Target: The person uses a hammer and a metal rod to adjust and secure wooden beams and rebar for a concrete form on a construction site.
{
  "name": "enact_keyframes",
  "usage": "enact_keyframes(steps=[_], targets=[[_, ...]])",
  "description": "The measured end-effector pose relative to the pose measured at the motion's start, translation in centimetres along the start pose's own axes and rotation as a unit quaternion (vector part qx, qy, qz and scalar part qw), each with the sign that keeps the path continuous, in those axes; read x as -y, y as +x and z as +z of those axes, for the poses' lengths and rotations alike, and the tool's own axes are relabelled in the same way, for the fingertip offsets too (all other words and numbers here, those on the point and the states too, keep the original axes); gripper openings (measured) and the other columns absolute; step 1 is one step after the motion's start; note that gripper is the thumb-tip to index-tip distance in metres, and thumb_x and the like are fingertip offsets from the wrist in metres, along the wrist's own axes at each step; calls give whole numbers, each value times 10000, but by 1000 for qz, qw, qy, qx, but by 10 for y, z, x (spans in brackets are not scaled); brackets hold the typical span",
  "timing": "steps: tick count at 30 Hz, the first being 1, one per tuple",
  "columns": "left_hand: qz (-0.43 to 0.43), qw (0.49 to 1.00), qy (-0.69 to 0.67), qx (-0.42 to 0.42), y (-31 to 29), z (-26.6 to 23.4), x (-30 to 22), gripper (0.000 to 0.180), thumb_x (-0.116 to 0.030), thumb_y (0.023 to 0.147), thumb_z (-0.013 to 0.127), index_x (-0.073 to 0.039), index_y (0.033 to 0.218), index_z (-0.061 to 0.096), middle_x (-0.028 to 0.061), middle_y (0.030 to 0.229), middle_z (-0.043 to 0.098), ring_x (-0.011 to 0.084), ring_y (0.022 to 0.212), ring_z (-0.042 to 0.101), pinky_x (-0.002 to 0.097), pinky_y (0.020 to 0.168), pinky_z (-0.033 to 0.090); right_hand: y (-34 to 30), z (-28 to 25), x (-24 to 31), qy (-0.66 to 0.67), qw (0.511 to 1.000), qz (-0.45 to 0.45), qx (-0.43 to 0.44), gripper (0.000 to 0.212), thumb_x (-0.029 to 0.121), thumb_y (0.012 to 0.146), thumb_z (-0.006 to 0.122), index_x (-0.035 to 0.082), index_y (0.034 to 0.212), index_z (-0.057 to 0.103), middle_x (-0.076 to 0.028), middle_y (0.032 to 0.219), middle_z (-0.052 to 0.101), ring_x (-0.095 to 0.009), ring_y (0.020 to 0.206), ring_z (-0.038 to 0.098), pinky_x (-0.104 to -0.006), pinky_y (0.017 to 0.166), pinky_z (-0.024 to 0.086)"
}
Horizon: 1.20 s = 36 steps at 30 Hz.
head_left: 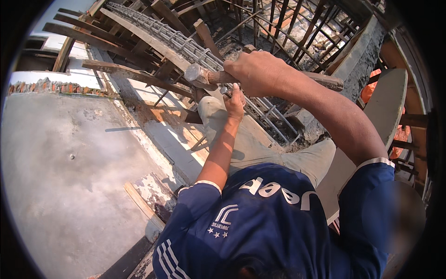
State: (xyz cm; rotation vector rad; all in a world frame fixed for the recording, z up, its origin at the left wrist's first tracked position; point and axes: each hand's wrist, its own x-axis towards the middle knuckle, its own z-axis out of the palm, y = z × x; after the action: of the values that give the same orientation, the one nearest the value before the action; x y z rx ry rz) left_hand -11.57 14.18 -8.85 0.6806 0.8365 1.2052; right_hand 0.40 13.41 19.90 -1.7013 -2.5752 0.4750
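Observation:
My right hand (255,69) is wrapped round the wooden handle of a hammer (197,74). Its grey metal head points left, and the handle's end (327,81) sticks out beyond my wrist. Just below the hammer, my left hand (235,105) is closed with the thumb up, beside a small metal piece (226,89). Whether the fingers grip that piece I cannot tell. Both hands are over a long cage of tied steel bars (275,116), which runs from the far left toward the near right between boards.
My trousered legs (251,146) straddle the bar cage. A wooden plank (134,72) juts in from the left, above a grey concrete slab (65,139). Beyond the cage, upright poles (278,23) stand over a lower level. A curved board (388,102) rises on the right.

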Motion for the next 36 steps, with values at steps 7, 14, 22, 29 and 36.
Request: enact_keyframes(steps=[7,14,22,29,36], targets=[[-40,999,-8,31,27,-15,1,472,-390,965,633,-188,645,350,-39,494,343,88,398,303,284,379,277,-28,-125,24,68,932,-44,-353,285,96,849,637,-26,1107,631,-211,853,705,-329,799,731,-452,735,586],[-1,998,30,55,16,-12,-7,375,-349,988,612,-183,735,390,-43,516,358,75,401,310,266,376,273,4,-31,16,124,934,-9,-336,325,76,831,615,-40,1135,618,-230,874,709,-357,835,726,-465,785,571],[-27,997,22,73,-15,13,17,277,-286,1003,598,-149,835,426,-44,553,386,69,458,322,267,436,270,-40,23,-44,88,986,124,-67,275,45,810,645,-20,1076,616,-180,780,677,-352,740,705,-458,658,572],[-9,983,122,136,-39,20,20,491,-358,1048,478,-142,636,321,-28,513,330,82,441,294,274,430,259,-90,-107,-12,111,925,9,-364,179,55,850,619,-15,1007,569,-181,712,652,-355,662,688,-452,578,550],[13,992,103,71,-44,30,34,351,-267,1022,544,-131,714,445,-55,566,362,51,496,323,260,453,244,-98,88,-41,98,982,150,-64,197,69,860,584,-27,1023,529,-222,772,668,-411,750,692,-496,623,554]])
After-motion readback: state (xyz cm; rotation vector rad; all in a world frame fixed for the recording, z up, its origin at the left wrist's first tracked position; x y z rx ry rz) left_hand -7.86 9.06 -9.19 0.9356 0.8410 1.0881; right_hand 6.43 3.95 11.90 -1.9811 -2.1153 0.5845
